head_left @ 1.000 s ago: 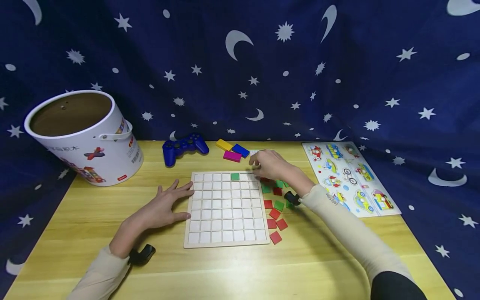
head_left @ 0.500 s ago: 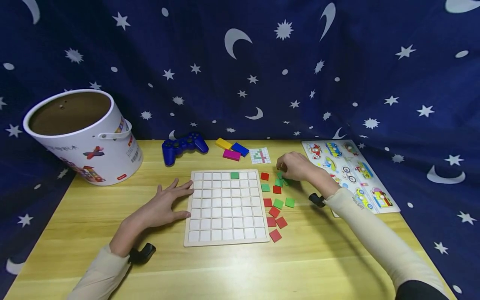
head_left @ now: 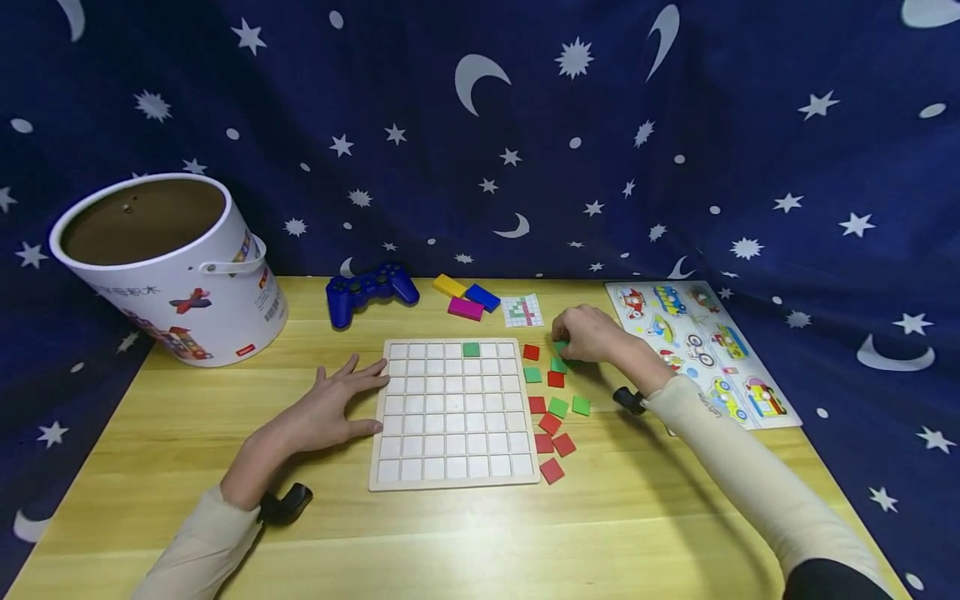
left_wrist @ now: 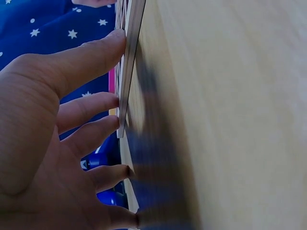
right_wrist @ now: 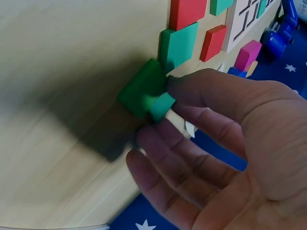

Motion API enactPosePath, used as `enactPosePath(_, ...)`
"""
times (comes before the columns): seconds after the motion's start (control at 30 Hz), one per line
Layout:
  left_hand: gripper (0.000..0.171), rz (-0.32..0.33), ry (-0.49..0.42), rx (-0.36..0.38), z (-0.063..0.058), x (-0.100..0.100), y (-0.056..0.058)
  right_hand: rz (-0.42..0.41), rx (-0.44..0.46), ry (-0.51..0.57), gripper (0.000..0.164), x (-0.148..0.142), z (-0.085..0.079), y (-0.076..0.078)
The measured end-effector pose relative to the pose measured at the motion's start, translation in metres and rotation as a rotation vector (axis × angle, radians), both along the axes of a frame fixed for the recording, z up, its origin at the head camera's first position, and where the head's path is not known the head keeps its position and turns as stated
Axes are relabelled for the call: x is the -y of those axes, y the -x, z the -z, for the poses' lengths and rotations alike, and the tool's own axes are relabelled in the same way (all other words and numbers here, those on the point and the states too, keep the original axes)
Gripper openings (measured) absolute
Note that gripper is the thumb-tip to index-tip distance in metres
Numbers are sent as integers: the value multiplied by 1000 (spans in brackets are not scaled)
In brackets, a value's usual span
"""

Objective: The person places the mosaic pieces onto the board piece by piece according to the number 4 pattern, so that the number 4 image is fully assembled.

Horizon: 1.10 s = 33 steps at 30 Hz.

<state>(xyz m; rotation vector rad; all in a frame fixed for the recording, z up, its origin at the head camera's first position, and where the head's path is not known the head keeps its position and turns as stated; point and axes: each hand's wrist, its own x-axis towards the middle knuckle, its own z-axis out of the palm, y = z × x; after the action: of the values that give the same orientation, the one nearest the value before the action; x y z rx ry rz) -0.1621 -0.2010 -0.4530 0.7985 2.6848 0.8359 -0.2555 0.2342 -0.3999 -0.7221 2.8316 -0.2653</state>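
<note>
A square wooden grid board [head_left: 455, 405] lies flat on the table, with one green tile [head_left: 471, 350] in its far row. My left hand [head_left: 326, 417] rests at the board's left edge, fingers spread, thumb and fingertips against the rim. Right of the board, my right hand [head_left: 588, 333] is low over the loose tiles. In the right wrist view its thumb and fingers pinch a small green tile [right_wrist: 162, 107], tipped up beside another green tile [right_wrist: 144, 88] on the table. Several loose red tiles [head_left: 552, 472] and green tiles [head_left: 581, 406] lie along the board's right side.
A small pattern card [head_left: 522, 311] lies behind the board, near yellow, blue and magenta blocks [head_left: 466, 308]. A blue game controller [head_left: 371, 292] and a white bucket [head_left: 187, 308] stand back left. A vehicle picture board [head_left: 697, 358] lies at the right.
My right hand has moved right from the board's far right corner to the loose green tiles, uncovering the pattern card, and now pinches a tile. My left hand stays in place.
</note>
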Motion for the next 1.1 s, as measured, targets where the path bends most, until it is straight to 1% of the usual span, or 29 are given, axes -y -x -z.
enactPosePath(0.07,71,-1,1,-1,0,-1,0,25,12,-34,11,3,-1,0)
enactPosePath(0.17,71,-3,1,-2,0,-1,-1,36,16,-76,15,7,-1,0)
enactPosePath(0.27,70,-4,0,3,-1,-1,-1,23,9,-94,18,9,1,0)
enactPosePath(0.37,70,-6,-1,14,0,-1,-1,5,-8,-86,20,10,2,1)
enactPosePath(0.47,70,-8,-2,22,0,0,-1,1,-41,-55,19,12,4,0)
enactPosePath(0.57,70,-8,-2,24,-1,0,-1,-9,-105,-4,13,17,4,-1)
enactPosePath(0.67,70,-9,-1,23,-1,0,-1,-44,-166,57,14,24,4,-4)
enactPosePath(0.73,70,-9,2,21,-2,-1,-1,-73,-191,90,16,30,4,-6)
enactPosePath(0.93,70,-6,3,10,-1,-1,-1,-148,-196,149,15,56,4,-14)
enactPosePath(1.1,70,-2,-1,12,-1,0,-1,-191,-167,201,14,82,7,-18)
